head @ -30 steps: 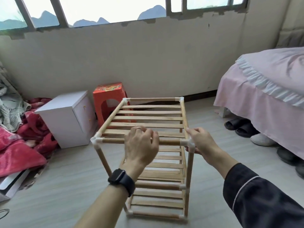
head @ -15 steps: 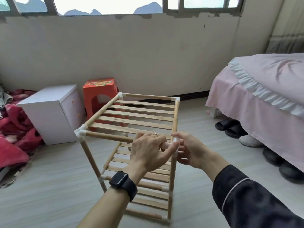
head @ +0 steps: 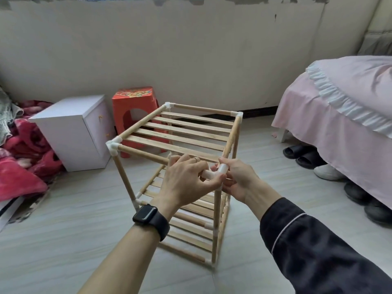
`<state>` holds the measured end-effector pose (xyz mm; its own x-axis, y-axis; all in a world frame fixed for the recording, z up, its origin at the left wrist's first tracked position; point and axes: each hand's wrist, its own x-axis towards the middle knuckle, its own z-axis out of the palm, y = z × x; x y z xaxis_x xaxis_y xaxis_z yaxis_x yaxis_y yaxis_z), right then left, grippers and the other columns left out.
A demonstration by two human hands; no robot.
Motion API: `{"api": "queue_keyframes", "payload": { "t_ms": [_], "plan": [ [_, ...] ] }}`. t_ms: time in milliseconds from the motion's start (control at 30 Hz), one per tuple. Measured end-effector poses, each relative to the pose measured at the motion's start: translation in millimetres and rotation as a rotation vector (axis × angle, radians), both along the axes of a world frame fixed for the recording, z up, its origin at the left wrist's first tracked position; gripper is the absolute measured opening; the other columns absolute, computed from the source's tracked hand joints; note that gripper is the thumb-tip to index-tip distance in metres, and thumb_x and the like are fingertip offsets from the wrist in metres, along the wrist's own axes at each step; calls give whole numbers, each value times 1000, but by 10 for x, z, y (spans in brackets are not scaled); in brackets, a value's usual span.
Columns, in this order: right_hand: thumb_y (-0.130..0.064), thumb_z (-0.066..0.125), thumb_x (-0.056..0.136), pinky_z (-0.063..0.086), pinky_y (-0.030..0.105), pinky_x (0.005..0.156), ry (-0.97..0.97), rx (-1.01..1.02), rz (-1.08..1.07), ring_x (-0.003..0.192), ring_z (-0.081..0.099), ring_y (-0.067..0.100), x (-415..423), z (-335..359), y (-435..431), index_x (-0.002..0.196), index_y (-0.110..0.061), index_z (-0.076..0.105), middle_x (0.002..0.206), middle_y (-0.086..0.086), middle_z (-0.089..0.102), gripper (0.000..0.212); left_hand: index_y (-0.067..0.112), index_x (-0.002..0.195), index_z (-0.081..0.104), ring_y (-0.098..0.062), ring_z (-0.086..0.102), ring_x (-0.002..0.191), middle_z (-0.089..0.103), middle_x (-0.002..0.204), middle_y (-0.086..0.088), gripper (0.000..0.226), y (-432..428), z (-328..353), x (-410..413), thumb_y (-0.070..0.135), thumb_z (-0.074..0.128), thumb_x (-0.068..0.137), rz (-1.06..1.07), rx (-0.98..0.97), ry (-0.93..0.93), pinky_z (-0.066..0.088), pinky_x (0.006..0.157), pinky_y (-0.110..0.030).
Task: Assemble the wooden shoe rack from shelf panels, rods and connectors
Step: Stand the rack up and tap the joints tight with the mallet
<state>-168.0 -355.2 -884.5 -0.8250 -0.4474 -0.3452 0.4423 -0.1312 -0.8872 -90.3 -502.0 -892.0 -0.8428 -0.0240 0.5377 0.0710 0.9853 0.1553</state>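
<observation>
The shoe rack stands upright on the floor, all but built, with 3 slatted shelves visible, the top one level and the lower ones showing beneath. Everything turns on the near right top corner, where a white connector sits at the meeting of 3 rods: the front top rod running leftward from it, the side rod running away toward the wall, and the upright rod dropping straight down to the floor.

The left hand comes in from the left with its fingers curled over the front rod right where it enters the connector, thumb pressed against the connector's near face — closed on that joint. The right hand meets it from the right, fingers wrapped around the connector's outer side, closed on it too. Both hands are touching the joint, neither nearer than the other, wrists low and forearms converging.

This looks like a seating step: pressing rod and connector together along the front rod's axis — any push off that line would likely rack the light frame sideways or work the far corners loose
</observation>
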Motion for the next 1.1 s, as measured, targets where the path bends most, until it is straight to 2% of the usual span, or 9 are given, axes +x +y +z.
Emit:
{"api": "queue_keyframes", "payload": {
  "t_ms": [167, 400, 567, 633, 733, 833, 900, 1033, 1100],
  "plan": [
    [-28, 63, 100, 61, 34, 64, 39, -53, -43, 70, 75, 17, -41, 40, 1, 102, -7, 70, 78, 4, 76, 23, 34, 57, 30, -9, 38, 71, 32, 59, 23, 54, -4, -13, -14, 80, 27, 85, 12, -33, 2, 27, 77, -35],
    [-28, 60, 102, 59, 32, 59, 44, -74, -22, 72, 76, 18, -29, 60, 37, 110, -4, 68, 78, 6, 76, 27, 33, 57, 29, -9, 39, 67, 36, 57, 20, 57, -29, -1, -12, 82, 28, 85, 17, -41, 6, 24, 74, -33],
    [-33, 56, 104, 58, 30, 58, 80, -57, 4, 72, 76, 16, 18, 17, -15, 111, -6, 67, 78, 3, 76, 30, 29, 58, 44, -12, 42, 65, 43, 57, 15, 58, -64, 10, -22, 78, 30, 85, 24, -78, 11, 24, 74, -33],
    [-39, 54, 104, 59, 35, 64, 93, -34, 56, 72, 75, 14, 43, -32, -35, 104, -11, 66, 78, -1, 76, 31, 26, 59, 48, -13, 44, 68, 45, 59, 14, 59, -68, -6, -5, 77, 30, 84, 45, -66, 12, 28, 75, -35],
    [-41, 56, 101, 54, 40, 79, 116, -44, 168, 76, 70, 15, -9, -69, 28, 88, -17, 64, 80, -3, 73, 28, 24, 64, 49, -16, 48, 72, 52, 65, 10, 55, -29, -4, 45, 72, 32, 84, 60, -57, 6, 35, 81, -38],
    [-36, 64, 94, 56, 36, 71, 101, -48, 211, 74, 70, 16, -69, -50, 92, 88, -16, 66, 83, 0, 71, 21, 28, 75, 42, -20, 56, 75, 59, 66, 8, 35, 151, 41, 58, 62, 37, 84, 89, -80, 9, 38, 86, -42],
    [-36, 68, 90, 57, 33, 66, 106, -13, 188, 69, 69, 16, -67, -40, 86, 89, -15, 68, 80, 1, 70, 21, 28, 83, 45, -20, 59, 81, 63, 70, 6, 36, 290, 86, 46, 62, 35, 88, 156, -86, -57, 36, 90, -44],
    [-47, 72, 87, 54, 36, 75, 201, 103, 121, 74, 69, 16, -71, -85, 92, 81, -20, 76, 74, -3, 71, 27, 23, 104, 59, -22, 61, 85, 64, 76, 4, 45, 417, 132, 18, 57, 30, 97, 237, -87, -148, 37, 95, -48],
    [-49, 69, 90, 57, 38, 78, 255, 134, 105, 78, 70, 17, -79, -85, 111, 86, -19, 78, 80, -2, 73, 32, 22, 94, 55, -21, 57, 74, 56, 66, 7, 37, 505, 149, -29, 49, 30, 96, 236, -39, -167, 38, 96, -51]
  ]
}}
